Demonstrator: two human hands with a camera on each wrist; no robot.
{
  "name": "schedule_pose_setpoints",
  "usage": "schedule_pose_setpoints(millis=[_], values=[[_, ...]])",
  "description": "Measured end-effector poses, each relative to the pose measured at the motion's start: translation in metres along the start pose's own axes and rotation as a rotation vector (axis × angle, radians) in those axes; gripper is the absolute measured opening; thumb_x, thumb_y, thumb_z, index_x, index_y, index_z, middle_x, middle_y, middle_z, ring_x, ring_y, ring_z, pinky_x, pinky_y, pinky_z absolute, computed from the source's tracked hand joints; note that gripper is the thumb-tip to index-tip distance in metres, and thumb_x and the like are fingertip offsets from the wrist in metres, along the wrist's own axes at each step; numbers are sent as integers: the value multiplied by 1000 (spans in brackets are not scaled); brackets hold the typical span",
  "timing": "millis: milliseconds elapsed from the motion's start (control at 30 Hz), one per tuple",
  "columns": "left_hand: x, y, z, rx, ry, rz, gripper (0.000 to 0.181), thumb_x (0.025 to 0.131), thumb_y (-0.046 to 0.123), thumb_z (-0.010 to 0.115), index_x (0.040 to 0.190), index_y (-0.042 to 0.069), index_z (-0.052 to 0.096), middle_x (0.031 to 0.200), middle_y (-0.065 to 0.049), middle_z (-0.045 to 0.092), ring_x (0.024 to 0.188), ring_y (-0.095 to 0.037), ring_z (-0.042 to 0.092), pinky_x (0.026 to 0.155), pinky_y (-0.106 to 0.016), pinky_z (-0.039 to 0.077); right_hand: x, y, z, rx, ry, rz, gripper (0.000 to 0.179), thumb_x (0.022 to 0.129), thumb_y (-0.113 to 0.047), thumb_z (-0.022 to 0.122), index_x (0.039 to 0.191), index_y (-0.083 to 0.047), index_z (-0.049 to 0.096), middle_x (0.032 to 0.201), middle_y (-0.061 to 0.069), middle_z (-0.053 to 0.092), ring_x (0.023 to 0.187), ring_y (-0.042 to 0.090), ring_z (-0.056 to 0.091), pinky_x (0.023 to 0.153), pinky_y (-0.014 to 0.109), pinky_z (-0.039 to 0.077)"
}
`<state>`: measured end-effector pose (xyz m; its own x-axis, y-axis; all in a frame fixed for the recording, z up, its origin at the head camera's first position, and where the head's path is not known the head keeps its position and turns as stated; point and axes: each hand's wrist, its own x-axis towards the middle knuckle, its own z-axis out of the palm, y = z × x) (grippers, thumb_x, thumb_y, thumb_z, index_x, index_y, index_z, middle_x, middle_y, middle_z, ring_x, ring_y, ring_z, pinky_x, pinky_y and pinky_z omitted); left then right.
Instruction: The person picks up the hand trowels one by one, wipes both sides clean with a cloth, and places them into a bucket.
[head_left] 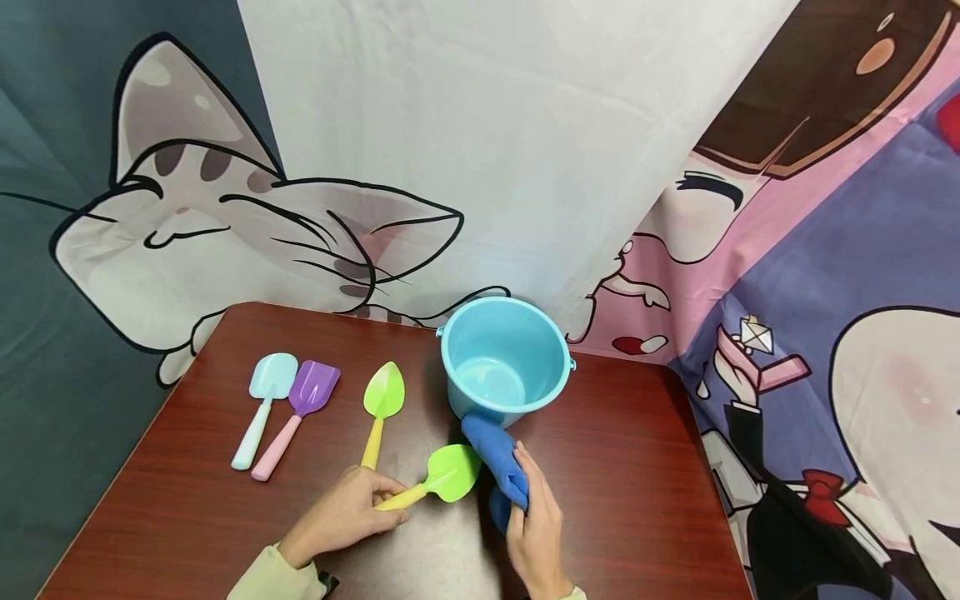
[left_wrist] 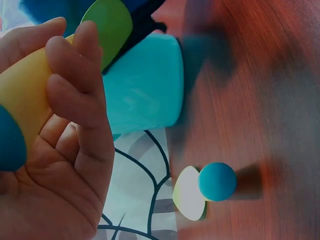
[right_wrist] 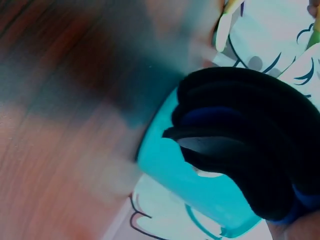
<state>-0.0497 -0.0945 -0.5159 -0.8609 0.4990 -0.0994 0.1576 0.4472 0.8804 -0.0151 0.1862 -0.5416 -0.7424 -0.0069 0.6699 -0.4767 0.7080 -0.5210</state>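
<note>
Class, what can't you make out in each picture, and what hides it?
Handle end of the held shovel, head view: hidden by the left hand.
Part of the bucket, head view: behind the blue cloth.
Inner folds of the blue cloth, right wrist view: too dark.
Right hand, right wrist view: mostly cut off, lower right corner.
Near edge of the table, head view: below the frame.

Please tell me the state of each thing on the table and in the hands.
Light-blue round plastic bucket: upright, open on top.
Blue fabric piece: folded, held by the right hand.
Green-bladed plastic trowel with yellow handle: held by the left hand.
Other green-bladed, yellow-handled trowel: lying down, not held.
Pale-blue plastic shovel: lying down, not held.
Purple plastic shovel with pink handle: lying down, not held.
</note>
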Motion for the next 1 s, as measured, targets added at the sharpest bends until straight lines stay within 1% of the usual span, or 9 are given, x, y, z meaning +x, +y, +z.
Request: schedule_pose_setpoints(millis=[167, 300, 400, 500, 600, 633, 800, 867, 1000], values=[[4, -2, 6, -6, -4, 27, 16, 82, 20, 80, 96, 11, 79, 69, 15, 64, 60, -1, 54, 51, -22, 45, 7, -10, 3, 57, 88, -161, 50, 81, 11, 47, 129, 11, 59, 130, 25, 62, 121, 31, 61, 108, 23, 38], [6, -2, 10, -24, -12, 38, 14, 82, 17, 80, 95, 10, 79, 70, 14, 65, 61, -1, 56, 52, -23, 47, 10, -18, 6, 94, 78, -258, 50, 77, 11, 45, 125, 13, 60, 128, 28, 62, 118, 36, 62, 109, 26, 38], [9, 0, 12, -19, -2, 32, 11, 83, 16, 79, 92, 11, 78, 69, 14, 64, 60, -1, 55, 51, -23, 46, 8, -22, 7, 109, 6, -295, 52, 76, 9, 45, 126, 11, 61, 130, 26, 61, 120, 36, 61, 111, 27, 36], [11, 2, 12, 13, 20, 26, 3, 82, 17, 78, 83, 17, 75, 64, 15, 59, 55, -1, 51, 49, -22, 42, 3, -24, 7, 139, -97, -323, 42, 91, 3, 43, 130, 9, 59, 135, 26, 58, 124, 36, 58, 113, 29, 34], [12, 3, 12, 44, 31, 16, 16, 82, 17, 77, 70, 21, 67, 57, 17, 49, 50, 1, 43, 46, -20, 34, -2, -24, 8, 164, -212, -337, 39, 102, -8, 41, 135, 6, 56, 141, 24, 54, 129, 35, 54, 115, 32, 32], [13, 3, 12, 50, 33, 17, 21, 81, 15, 76, 67, 22, 63, 55, 17, 45, 48, 1, 41, 45, -19, 32, -4, -24, 9, 167, -256, -335, 40, 103, -9, 41, 138, 4, 54, 143, 23, 53, 131, 35, 53, 115, 32, 31], [12, 4, 12, 56, 38, 28, 27, 78, 8, 71, 61, 22, 55, 53, 17, 37, 45, 3, 36, 45, -18, 26, -7, -23, 10, 119, -439, -320, 59, 89, -4, 50, 148, -7, 46, 153, 13, 45, 138, 32, 46, 118, 33, 26], [11, 3, 12, 53, 40, 31, 27, 79, 8, 71, 61, 22, 55, 52, 17, 37, 45, 3, 37, 45, -18, 26, -7, -23, 10, 98, -470, -324, 64, 85, -3, 52, 149, -8, 45, 154, 11, 43, 140, 32, 44, 118, 35, 25], [12, 1, 11, 34, 30, 33, 29, 81, 12, 74, 61, 22, 55, 52, 18, 37, 45, 3, 36, 45, -18, 26, -6, -21, 11, 69, -497, -298, 66, 85, -2, 54, 150, -10, 45, 155, 10, 43, 141, 31, 42, 119, 35, 23]])
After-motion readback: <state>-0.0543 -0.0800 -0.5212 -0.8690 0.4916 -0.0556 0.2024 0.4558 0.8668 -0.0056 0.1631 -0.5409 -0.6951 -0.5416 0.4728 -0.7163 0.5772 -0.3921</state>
